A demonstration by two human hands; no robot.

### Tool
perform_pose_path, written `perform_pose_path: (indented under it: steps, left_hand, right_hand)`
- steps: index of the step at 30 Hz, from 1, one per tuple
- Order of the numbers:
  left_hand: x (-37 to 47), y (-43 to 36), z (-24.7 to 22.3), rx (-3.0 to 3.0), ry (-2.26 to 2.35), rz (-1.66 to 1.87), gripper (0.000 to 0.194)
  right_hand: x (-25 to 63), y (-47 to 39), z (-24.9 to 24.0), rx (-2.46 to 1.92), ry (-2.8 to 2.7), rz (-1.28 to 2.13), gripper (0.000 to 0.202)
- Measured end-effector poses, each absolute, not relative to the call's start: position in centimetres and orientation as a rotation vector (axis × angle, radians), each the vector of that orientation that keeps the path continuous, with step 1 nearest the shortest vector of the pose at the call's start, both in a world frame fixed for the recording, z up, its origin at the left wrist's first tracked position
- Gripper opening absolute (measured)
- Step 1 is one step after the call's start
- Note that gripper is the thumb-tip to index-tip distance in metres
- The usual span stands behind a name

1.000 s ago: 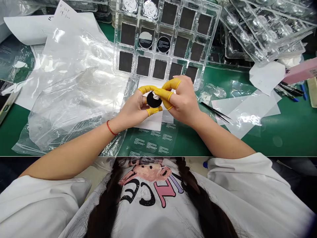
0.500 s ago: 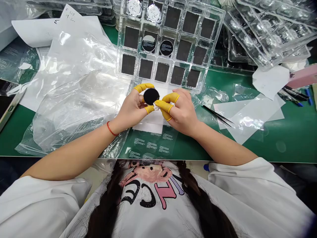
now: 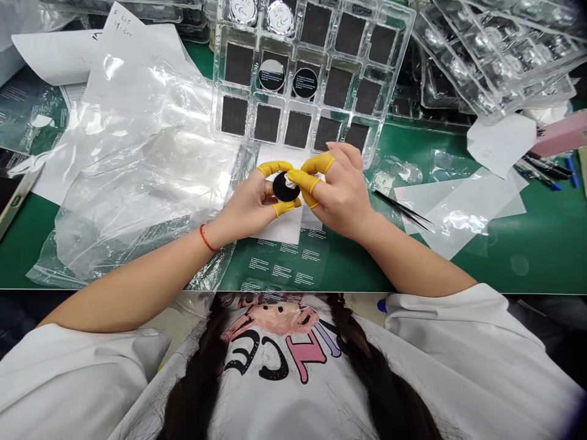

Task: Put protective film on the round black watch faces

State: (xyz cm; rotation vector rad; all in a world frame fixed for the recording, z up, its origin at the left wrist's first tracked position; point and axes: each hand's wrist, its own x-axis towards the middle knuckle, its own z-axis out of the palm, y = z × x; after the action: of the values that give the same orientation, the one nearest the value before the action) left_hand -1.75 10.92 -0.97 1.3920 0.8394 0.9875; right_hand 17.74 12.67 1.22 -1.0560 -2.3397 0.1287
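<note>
In my left hand (image 3: 250, 205), between thumb and fingers, is a round black disc (image 3: 283, 190) held by its edge with the dark face up. Yellow finger cots cover several fingertips on both hands. A small crumpled white wipe (image 3: 290, 181) is pinched in my right hand (image 3: 339, 189) and touches the disc's face near its upper edge. Below the hands lie white paper (image 3: 279, 231) and a clear sheet of printed labels (image 3: 279, 266). Just beyond the hands a clear plastic tray (image 3: 287, 101) carries round pieces in some of its pockets.
Black tweezers (image 3: 403, 209) lie to the right, beside translucent sheets (image 3: 458, 205). A crinkled plastic bag (image 3: 137, 189) spreads over the left side. Stacked clear trays (image 3: 499, 55) rise at the back right, near a pink box (image 3: 562, 135) and pens (image 3: 541, 172).
The white wipe has moved from the disc's lower right edge up onto its face. My left hand and the disc have shifted slightly right and down.
</note>
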Motion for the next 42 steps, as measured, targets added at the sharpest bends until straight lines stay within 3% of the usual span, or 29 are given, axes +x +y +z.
perform_pose_path:
  steps: [4,12,17,20,25,30,35,39,42]
  left_hand:
    - [-2.2,11.4,-1.4,1.396,0.855,1.046,0.064]
    - [-2.8,12.4,-1.7,1.498,0.914,1.148,0.070]
    - [-3.3,12.9,-1.9,1.529,0.941,1.285,0.073]
    - [-3.5,12.9,-1.6,1.522,0.926,1.314,0.070]
    - [-3.5,12.7,-1.1,1.506,0.901,1.333,0.072]
    - [-3.1,12.2,-0.8,1.555,0.912,1.361,0.068]
    - [-3.1,12.2,0.0,1.627,0.913,1.594,0.061]
    - [-3.5,12.5,0.5,1.648,0.871,1.747,0.058]
    - [-3.9,12.9,0.3,1.636,0.918,1.750,0.063]
  right_hand:
    - [17.8,12.1,0.7,-1.058,-2.319,0.059,0.031]
    - [17.9,12.2,0.6,-0.877,-2.265,-0.164,0.021]
    - [20.0,13.8,2.5,-1.182,-2.112,0.155,0.025]
    - [21.1,14.6,3.2,-1.179,-2.147,0.440,0.034]
    - [21.1,15.6,2.6,-1.114,-1.951,0.844,0.027]
    - [20.8,15.4,3.7,-1.111,-1.873,0.755,0.025]
    - [20.9,13.8,6.5,-1.045,-2.125,0.466,0.040]
    - [21.1,13.6,6.4,-0.949,-2.106,0.750,0.053]
    - [20.9,13.8,5.6,-0.970,-1.948,0.998,0.052]
